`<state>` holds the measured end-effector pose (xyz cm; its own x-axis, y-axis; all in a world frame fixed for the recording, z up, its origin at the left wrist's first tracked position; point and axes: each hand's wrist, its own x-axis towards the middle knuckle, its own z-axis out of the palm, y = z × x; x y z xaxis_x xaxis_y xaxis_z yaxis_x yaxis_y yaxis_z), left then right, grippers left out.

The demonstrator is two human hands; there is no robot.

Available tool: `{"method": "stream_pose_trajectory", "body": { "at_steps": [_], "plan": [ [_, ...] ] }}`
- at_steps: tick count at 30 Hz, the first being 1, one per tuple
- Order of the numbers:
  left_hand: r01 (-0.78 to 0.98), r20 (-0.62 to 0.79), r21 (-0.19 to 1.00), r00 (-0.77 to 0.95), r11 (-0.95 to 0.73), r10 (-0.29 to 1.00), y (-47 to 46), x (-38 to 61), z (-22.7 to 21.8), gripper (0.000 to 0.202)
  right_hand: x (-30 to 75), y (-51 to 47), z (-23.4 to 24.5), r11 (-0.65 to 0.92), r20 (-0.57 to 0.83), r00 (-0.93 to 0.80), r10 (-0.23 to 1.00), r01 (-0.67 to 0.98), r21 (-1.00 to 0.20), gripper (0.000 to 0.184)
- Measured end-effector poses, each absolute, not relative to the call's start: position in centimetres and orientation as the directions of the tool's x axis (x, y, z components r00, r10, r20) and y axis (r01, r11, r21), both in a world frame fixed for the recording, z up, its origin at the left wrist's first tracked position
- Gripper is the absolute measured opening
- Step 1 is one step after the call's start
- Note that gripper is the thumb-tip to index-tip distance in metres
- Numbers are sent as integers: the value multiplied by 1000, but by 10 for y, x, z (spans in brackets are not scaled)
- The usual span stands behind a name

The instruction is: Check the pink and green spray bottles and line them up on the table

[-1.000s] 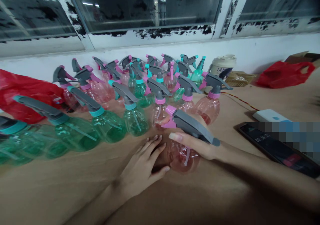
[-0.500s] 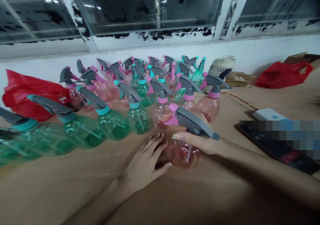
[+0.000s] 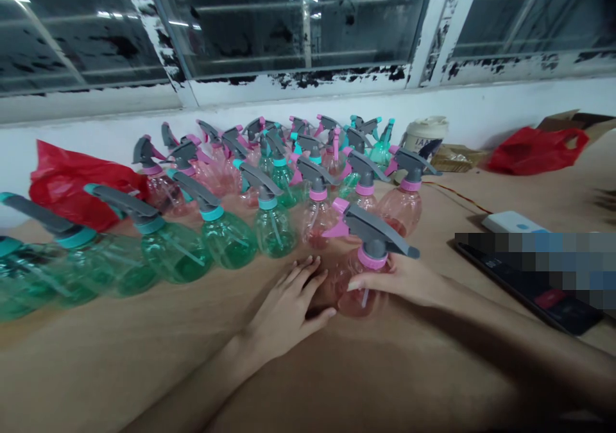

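A pink spray bottle (image 3: 372,258) with a grey and pink trigger head stands upright on the brown tabletop (image 3: 231,369), its nozzle pointing left. My right hand (image 3: 407,281) is closed around the side of its clear body, thumb across the front; the other fingers are mostly hidden behind it. Flat on the table just left of this bottle lies my left hand (image 3: 291,301), fingers stretched out and holding nothing. Beyond the fingertips are a green spray bottle (image 3: 276,233) with a turquoise collar and another pink spray bottle (image 3: 317,218).
More green bottles (image 3: 176,253) run off to the left, and several pink and green ones crowd toward the wall. Red plastic bags (image 3: 81,183) lie at both sides. At right are a phone (image 3: 524,285), a white device (image 3: 513,221) with a wire, and a bucket (image 3: 426,135).
My right hand has shifted from the trigger head and neck down to the bottle's body. My left hand stays flat. The camera view has turned slightly left and up.
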<state>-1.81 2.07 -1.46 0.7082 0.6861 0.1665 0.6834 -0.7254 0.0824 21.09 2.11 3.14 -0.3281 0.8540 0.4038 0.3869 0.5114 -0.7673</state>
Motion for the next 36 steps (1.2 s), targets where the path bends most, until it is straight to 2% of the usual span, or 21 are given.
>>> {"method": "stream_pose_trajectory", "body": {
  "at_steps": [4,12,17,20,22,26,30,33,36],
  "plan": [
    [673,181,84,715,-735,676,21,-18,-16,56,218,11,22,554,440,-338,832,484,-677,57],
    [679,182,66,713,-731,678,22,-18,-17,57,224,-7,18,511,438,-291,851,653,-559,51],
    [682,178,35,715,-730,676,25,-19,-16,56,240,-18,28,446,361,-271,892,658,-607,53],
    [683,194,19,714,-731,672,27,-21,-18,56,261,-25,31,356,318,-190,929,696,-624,52],
    [683,209,7,714,-731,669,28,-22,-20,55,280,-27,34,321,332,-124,935,696,-642,48],
    [689,240,7,702,-725,670,30,-21,-21,52,327,-21,39,316,405,18,914,595,-739,49],
    [677,271,21,705,-736,656,29,-14,-21,46,370,1,37,284,390,118,913,503,-816,47],
    [655,282,31,719,-755,635,27,-5,-23,43,391,26,32,296,439,200,876,495,-817,42],
    [640,295,41,726,-767,621,27,4,-24,44,399,53,29,322,460,190,867,492,-809,44]
  ]
}}
